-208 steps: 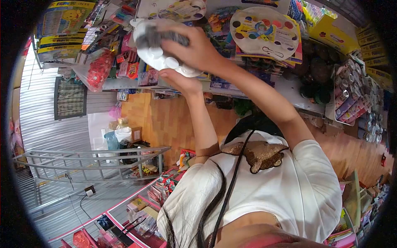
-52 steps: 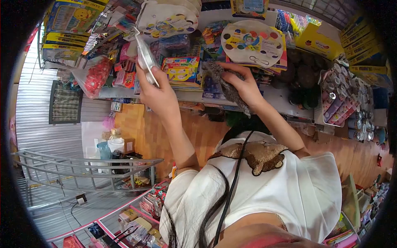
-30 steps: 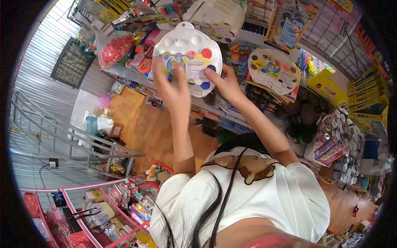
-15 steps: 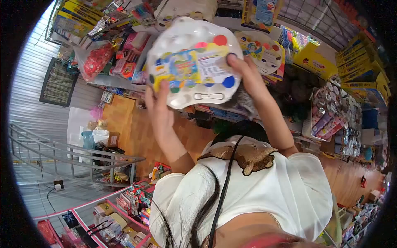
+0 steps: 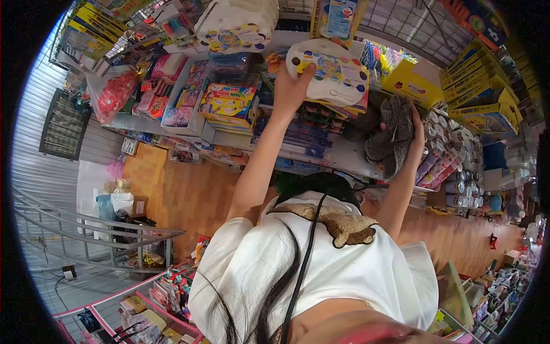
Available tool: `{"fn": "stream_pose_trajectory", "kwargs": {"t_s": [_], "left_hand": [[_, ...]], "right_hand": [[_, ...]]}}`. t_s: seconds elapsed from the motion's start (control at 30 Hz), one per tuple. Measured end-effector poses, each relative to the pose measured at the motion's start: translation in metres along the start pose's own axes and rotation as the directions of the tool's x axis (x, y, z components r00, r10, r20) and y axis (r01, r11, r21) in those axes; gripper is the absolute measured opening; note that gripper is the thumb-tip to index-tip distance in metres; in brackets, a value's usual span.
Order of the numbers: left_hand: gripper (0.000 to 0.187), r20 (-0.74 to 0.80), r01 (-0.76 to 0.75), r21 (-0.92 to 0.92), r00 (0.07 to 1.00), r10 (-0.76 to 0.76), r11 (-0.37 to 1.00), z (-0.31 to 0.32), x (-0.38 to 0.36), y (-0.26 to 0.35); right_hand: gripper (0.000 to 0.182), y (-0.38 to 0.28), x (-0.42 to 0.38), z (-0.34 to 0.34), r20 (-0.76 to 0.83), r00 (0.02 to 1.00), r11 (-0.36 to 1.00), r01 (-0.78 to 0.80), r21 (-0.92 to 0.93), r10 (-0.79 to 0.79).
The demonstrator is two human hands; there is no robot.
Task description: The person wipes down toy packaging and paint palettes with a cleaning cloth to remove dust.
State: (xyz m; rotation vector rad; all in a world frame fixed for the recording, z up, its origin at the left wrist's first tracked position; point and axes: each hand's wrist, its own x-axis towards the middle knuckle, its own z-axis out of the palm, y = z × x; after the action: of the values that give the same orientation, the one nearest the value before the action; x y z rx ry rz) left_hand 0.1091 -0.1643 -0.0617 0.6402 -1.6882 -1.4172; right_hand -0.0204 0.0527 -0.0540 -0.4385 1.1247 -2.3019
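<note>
My left hand grips the left edge of a white paint palette, thumb on top. The palette has round colour spots and a printed label, and lies over a pile of flat packs on the shelf. To the right, my right hand is closed around a grey, fuzzy cloth that hangs in folds. Part of its fingers is hidden behind the cloth. A stack of similar white palettes stands further back on the left.
Boxed sets and a tray of small packs sit left of the palette. At right are yellow cartons and several cans. A metal railing stands at lower left, and wooden floor shows below the shelf.
The palette has gone from both hands, held up close, down to the pile on the shelf, with only my left hand on it. My right hand has let go and taken the grey cloth.
</note>
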Motion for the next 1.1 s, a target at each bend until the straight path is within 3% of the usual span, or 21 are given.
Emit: {"fn": "stream_pose_trajectory", "kwargs": {"t_s": [0.03, 0.13, 0.23, 0.33, 0.37, 0.5, 0.6, 0.7, 0.77, 0.83, 0.97, 1.1], "left_hand": [[0.044, -0.039, -0.131, -0.101, 0.991, 0.127, 0.986, 0.007, 0.006, -0.007], [0.044, -0.064, -0.092, 0.275, 0.991, 0.114, 0.957, 0.005, 0.012, -0.006], [0.056, -0.059, 0.091, 0.675, 0.996, -0.069, 0.732, 0.002, 0.009, 0.017], [0.06, -0.077, 0.026, 0.756, 0.996, 0.05, 0.655, -0.001, 0.006, 0.009], [0.062, -0.087, -0.085, 0.745, 0.971, 0.223, 0.662, 0.0, 0.006, -0.007], [0.066, -0.191, 0.02, 0.797, 0.957, 0.22, 0.604, 0.005, -0.007, 0.005], [0.06, -0.118, -0.241, 0.614, 0.914, 0.389, 0.752, -0.002, -0.016, 0.02], [0.061, 0.086, -0.512, 0.216, 0.858, 0.507, 0.831, 0.003, -0.048, 0.04], [0.054, 0.106, -0.558, 0.177, 0.83, 0.548, 0.811, 0.012, -0.067, 0.047], [0.052, 0.097, -0.549, 0.177, 0.836, 0.541, 0.817, 0.019, -0.078, 0.045], [0.053, -0.169, -0.498, 0.122, 0.842, 0.513, 0.858, -0.007, -0.078, 0.038], [0.035, -0.51, -0.421, 0.069, 0.764, 0.395, 0.905, -0.029, -0.084, 0.034]], "right_hand": [[0.042, -0.001, -0.002, -0.001, -0.001, 1.0, 1.0, 0.017, 0.007, -0.017], [0.042, -0.003, -0.006, 0.0, 0.018, 0.999, 0.998, 0.041, -0.039, -0.041], [0.045, 0.002, -0.005, 0.0, 0.028, 0.999, 0.998, 0.035, -0.054, -0.033], [0.046, 0.008, -0.002, 0.003, 0.072, 0.997, 0.999, 0.017, -0.042, -0.014], [0.046, 0.014, 0.001, 0.001, 0.124, 0.992, 0.999, 0.027, -0.022, -0.024], [0.044, 0.031, 0.008, 0.011, 0.183, 0.982, 0.995, -0.019, -0.097, 0.037], [0.044, 0.032, -0.008, 0.058, 0.056, 0.995, 0.996, -0.082, -0.037, 0.084], [0.048, 0.047, -0.006, 0.075, 0.134, 0.989, 0.998, -0.059, 0.018, 0.056], [0.056, 0.047, -0.02, 0.105, 0.222, 0.975, 1.0, -0.005, -0.014, 0.008], [0.061, 0.057, -0.026, 0.117, 0.386, 0.922, 0.998, -0.055, 0.031, 0.039], [0.072, 0.065, -0.034, 0.139, 0.612, 0.779, 0.977, -0.206, 0.046, 0.135], [0.069, 0.084, -0.022, 0.16, 0.782, 0.586, 0.977, -0.128, -0.169, 0.212]]}}
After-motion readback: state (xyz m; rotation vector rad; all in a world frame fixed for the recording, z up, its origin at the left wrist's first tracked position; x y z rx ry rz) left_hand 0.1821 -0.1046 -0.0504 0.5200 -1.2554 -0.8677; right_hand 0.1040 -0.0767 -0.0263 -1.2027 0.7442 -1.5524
